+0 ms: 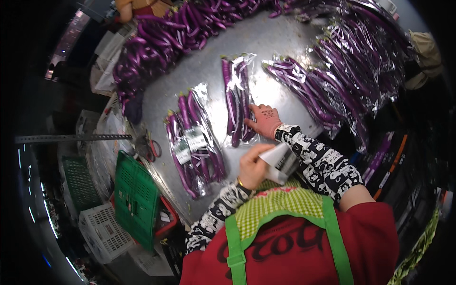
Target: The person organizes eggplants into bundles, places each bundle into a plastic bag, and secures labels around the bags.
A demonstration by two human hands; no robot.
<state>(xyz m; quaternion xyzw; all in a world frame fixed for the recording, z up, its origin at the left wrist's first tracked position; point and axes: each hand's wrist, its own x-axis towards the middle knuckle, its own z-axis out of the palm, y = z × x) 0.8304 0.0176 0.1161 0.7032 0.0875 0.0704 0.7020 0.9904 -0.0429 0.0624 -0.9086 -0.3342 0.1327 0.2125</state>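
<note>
My left hand, bare and with a ring-like yellow band at the wrist, is closed on a white wad of printed labels close to my apron. In a pink glove, my right hand reaches to a clear bag of long purple eggplants lying on the metal table. Its thumb and fingers are spread and touch the bag's right edge. Left of it lie two more bagged eggplant packs with white-and-green labels on them.
A large heap of loose eggplants runs along the table's far left. Many bagged eggplants are piled on the right. Red-handled scissors lie by the left edge, above a green crate. Another person stands across the table.
</note>
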